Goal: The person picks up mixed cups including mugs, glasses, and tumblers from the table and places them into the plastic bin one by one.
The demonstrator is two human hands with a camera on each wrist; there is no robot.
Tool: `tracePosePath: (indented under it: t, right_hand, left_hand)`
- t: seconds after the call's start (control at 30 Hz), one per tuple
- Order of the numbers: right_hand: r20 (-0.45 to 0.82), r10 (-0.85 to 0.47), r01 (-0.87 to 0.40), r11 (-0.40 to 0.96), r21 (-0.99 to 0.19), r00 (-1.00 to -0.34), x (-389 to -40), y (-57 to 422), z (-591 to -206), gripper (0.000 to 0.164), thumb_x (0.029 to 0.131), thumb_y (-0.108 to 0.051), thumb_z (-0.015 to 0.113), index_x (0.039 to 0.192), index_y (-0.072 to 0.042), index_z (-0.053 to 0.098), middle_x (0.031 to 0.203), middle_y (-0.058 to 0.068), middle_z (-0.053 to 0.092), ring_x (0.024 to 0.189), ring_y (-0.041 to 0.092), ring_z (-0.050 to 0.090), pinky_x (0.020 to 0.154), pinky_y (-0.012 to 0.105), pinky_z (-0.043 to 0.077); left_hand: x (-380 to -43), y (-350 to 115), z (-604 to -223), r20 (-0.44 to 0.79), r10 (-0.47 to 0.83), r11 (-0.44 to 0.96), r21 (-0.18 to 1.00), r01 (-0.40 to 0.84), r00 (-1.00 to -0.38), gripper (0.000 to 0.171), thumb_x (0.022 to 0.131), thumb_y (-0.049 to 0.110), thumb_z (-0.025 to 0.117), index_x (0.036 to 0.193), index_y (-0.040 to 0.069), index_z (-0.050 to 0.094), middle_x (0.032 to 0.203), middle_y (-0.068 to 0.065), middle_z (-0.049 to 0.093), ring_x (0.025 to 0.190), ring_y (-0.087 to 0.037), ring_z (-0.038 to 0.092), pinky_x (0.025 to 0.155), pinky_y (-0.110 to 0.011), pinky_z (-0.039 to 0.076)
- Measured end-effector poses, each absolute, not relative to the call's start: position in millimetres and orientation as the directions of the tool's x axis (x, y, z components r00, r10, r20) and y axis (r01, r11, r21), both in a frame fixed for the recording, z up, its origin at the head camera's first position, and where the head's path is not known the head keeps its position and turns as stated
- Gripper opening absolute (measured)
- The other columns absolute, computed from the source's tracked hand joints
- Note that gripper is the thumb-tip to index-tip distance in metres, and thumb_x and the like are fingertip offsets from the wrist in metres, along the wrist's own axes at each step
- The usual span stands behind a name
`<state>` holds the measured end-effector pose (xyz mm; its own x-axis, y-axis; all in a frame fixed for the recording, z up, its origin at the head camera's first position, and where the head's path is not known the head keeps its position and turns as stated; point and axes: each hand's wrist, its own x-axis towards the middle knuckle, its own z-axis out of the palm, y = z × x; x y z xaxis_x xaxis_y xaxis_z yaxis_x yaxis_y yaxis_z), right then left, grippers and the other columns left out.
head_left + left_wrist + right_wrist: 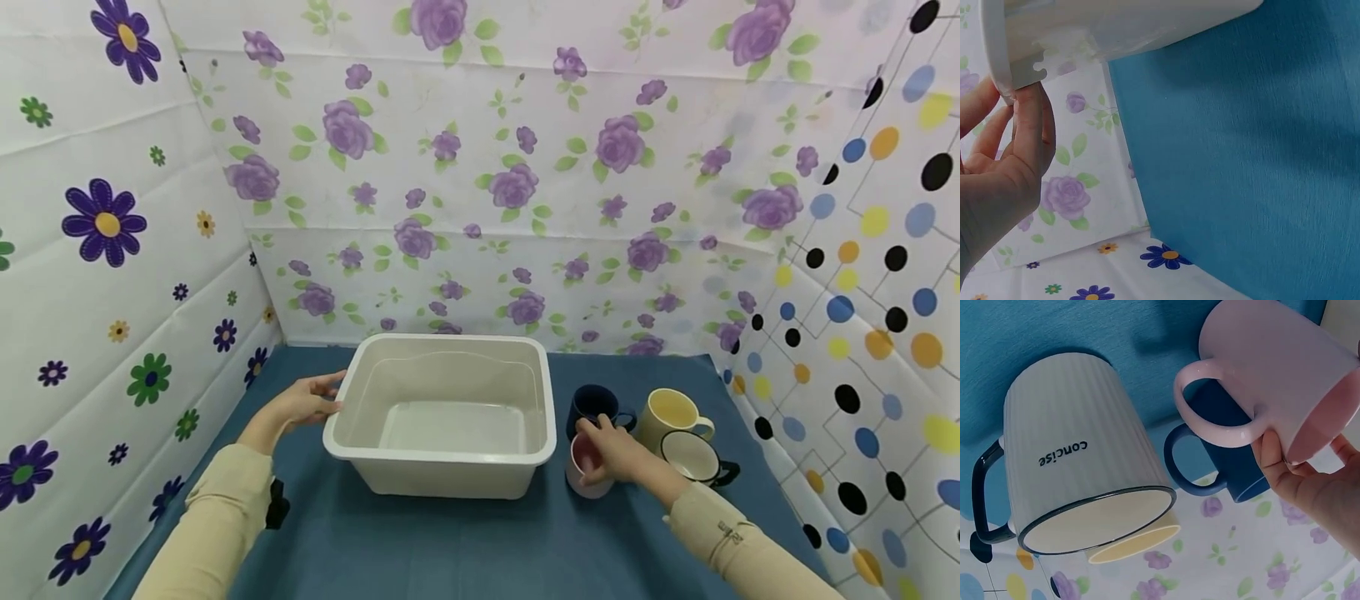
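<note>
A white plastic basin point(442, 482) stands in the middle of the blue table. My left hand point(298, 403) is at its left rim; in the left wrist view the thumb and fingers pinch that rim point(996, 53). To the right of the basin, my right hand point(621, 454) grips a pink mug point(589, 481) by its upper rim, the fingers reaching over the edge. The right wrist view shows the pink mug's handle point(1188, 403) free of the hand. Just behind it is a dark blue mug point(592, 400), partly covered by the hand in the head view.
A yellow mug point(670, 410) and a white ribbed mug point(1079, 444) with black rim, black handle and the word "concise" stand right of the right hand. Patterned cloth walls point(480, 208) enclose the blue tabletop point(450, 542) at the back and both sides.
</note>
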<state>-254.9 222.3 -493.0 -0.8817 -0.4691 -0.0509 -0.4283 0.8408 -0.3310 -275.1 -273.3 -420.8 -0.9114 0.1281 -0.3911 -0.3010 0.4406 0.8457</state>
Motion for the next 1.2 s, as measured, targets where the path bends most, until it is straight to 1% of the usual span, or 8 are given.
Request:
tracePosePath:
  t: [0.1,0.17,0.3,0.43,0.67,0.8,0.93,1.2]
  right_hand:
    - [-0.027,-0.484,-0.453,0.836,-0.310,-0.875,-254.9,222.0,-496.0,0.070,0.063,-0.026,0.086,0.118,-0.006,0.048,0.101,0.018,0.048,0.079,0.033,0.051,0.070,0.051,0.050]
    - [-0.002,-0.495,-0.473,0.832,-0.290,-0.869,-255.0,222.0,-497.1,0.069,0.063,-0.025,0.085,0.117,-0.005,0.048,0.100,0.018,0.048,0.078,0.032,0.051,0.069,0.051,0.049]
    - [0.026,-0.463,-0.451,0.848,-0.276,-0.886,-254.2,224.1,-499.2,0.069,0.063,-0.025,0.085,0.118,-0.004,0.049,0.100,0.019,0.049,0.077,0.033,0.052,0.070,0.051,0.049]
    - [-0.003,-0.411,-0.391,0.871,-0.298,-0.912,-252.9,227.6,-500.1,0.071,0.064,-0.025,0.085,0.123,-0.004,0.052,0.102,0.020,0.048,0.076,0.035,0.053,0.067,0.048,0.052]
    - [-0.002,-0.399,-0.379,0.873,-0.307,-0.917,-253.3,225.3,-501.4,0.066,0.064,-0.026,0.085,0.121,-0.010,0.054,0.102,0.019,0.048,0.077,0.035,0.052,0.063,0.045,0.052]
    - [0.009,-0.378,-0.364,0.884,-0.293,-0.926,-251.0,222.8,-503.8,0.067,0.064,-0.028,0.085,0.122,-0.010,0.055,0.102,0.018,0.050,0.079,0.034,0.052,0.062,0.046,0.052]
    - [0.012,-0.359,-0.347,0.892,-0.288,-0.933,-248.5,220.8,-504.6,0.068,0.064,-0.027,0.084,0.124,-0.010,0.056,0.103,0.018,0.051,0.078,0.033,0.053,0.061,0.046,0.051]
    - [-0.031,-0.329,-0.308,0.909,-0.280,-0.944,-248.2,214.1,-496.8,0.066,0.063,-0.026,0.084,0.122,-0.012,0.059,0.101,0.016,0.053,0.078,0.031,0.055,0.059,0.044,0.054]
  left_hand:
    - [-275.1,-272.6,-419.4,-0.407,0.114,0.431,0.842,-0.324,-0.906,0.073,0.091,0.003,0.060,0.150,0.005,0.018,0.129,-0.027,0.044,0.085,-0.007,0.060,0.083,-0.029,0.056]
    - [-275.3,-271.5,-418.9,-0.408,0.106,0.428,0.842,-0.329,-0.907,0.072,0.090,0.002,0.060,0.149,0.005,0.018,0.130,-0.028,0.043,0.084,-0.007,0.060,0.081,-0.028,0.057]
    - [-276.4,-269.8,-419.3,-0.405,0.103,0.420,0.846,-0.329,-0.909,0.071,0.091,0.002,0.059,0.149,0.005,0.019,0.123,-0.022,0.047,0.082,-0.007,0.059,0.078,-0.025,0.056]
    - [-276.1,-269.6,-420.6,-0.408,0.121,0.409,0.851,-0.329,-0.905,0.072,0.091,0.003,0.060,0.149,0.006,0.018,0.120,-0.018,0.048,0.083,-0.007,0.060,0.080,-0.025,0.056]
    - [-273.2,-272.1,-419.1,-0.397,0.136,0.404,0.859,-0.315,-0.908,0.072,0.091,0.002,0.059,0.149,0.004,0.016,0.119,-0.017,0.050,0.083,-0.007,0.060,0.081,-0.028,0.057]
    - [-272.3,-273.1,-418.9,-0.394,0.147,0.402,0.862,-0.309,-0.907,0.073,0.091,0.003,0.059,0.149,0.004,0.016,0.118,-0.016,0.052,0.086,-0.008,0.061,0.084,-0.031,0.056]
    - [-271.8,-273.9,-419.3,-0.404,0.142,0.400,0.858,-0.321,-0.904,0.073,0.091,0.004,0.059,0.150,0.005,0.016,0.113,-0.013,0.054,0.087,-0.009,0.060,0.085,-0.032,0.056]
    - [-272.1,-272.1,-417.2,-0.413,0.136,0.404,0.853,-0.330,-0.901,0.072,0.092,0.004,0.058,0.150,0.006,0.014,0.110,-0.013,0.056,0.085,-0.011,0.060,0.081,-0.029,0.056]
